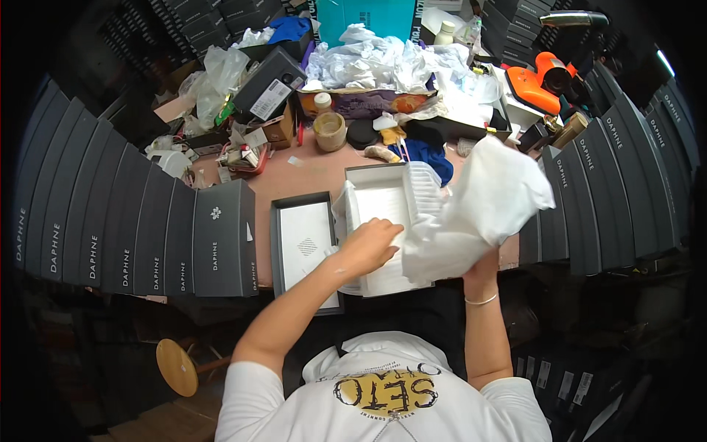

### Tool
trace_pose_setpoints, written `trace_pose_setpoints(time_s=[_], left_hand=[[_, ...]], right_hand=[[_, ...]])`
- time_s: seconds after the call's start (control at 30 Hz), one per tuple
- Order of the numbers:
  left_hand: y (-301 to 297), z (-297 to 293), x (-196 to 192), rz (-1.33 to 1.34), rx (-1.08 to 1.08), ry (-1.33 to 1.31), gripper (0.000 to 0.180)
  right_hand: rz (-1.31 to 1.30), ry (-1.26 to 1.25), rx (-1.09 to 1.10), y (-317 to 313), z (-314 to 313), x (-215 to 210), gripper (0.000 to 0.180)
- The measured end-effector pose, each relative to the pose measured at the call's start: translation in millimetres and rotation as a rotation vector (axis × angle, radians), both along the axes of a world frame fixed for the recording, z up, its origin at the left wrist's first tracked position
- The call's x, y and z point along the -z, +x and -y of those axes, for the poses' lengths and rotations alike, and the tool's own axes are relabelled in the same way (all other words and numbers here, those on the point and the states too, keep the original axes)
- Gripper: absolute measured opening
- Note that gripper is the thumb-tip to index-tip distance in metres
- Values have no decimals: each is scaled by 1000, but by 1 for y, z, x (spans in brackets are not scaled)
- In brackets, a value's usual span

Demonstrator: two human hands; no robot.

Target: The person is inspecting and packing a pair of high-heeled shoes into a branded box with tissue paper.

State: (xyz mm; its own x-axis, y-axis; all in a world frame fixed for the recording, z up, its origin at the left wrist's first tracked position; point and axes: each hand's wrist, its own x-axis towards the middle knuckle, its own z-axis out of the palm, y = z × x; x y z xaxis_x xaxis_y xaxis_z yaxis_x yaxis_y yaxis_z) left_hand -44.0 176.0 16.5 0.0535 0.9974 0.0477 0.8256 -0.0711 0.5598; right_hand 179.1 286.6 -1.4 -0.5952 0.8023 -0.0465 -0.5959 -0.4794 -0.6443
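Box [372,214]: open, grey outside, white inside, lying on the tabletop [309,173] straight ahead, under both hands.
Left hand [368,247]: fingers curled, pressing down into the box's white lining.
Right hand [482,265]: fingers hidden; holding up a crumpled white sheet [479,210] over the box's right side.
Lid [305,247]: flat, grey-rimmed, just left of the box.
Sheet: thin, soft, creased.

1 head view; looks straight down, close over the cluttered desk [317,173]
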Motion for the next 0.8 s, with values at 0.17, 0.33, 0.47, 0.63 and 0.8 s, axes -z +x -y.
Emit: trace_pose_setpoints(time_s=[0.17,0.33,0.47,0.63,0.8], left_hand=[[-9,-55,112,-272,103,-236,13],[-85,-55,11,291,-411,183,15],[-81,-28,-16,426,-405,202,15],[-24,15,-11,465,-384,261,32],[-2,32,5,449,-593,477,52]], right_hand=[[54,251,115,20,2,19,54],[615,452,-401,-42,16,36,41],[1393,1330,-642,-98,43,64,61],[861,959,-245,-101,32,15,49],[738,844,-194,-127,-5,1,37]])
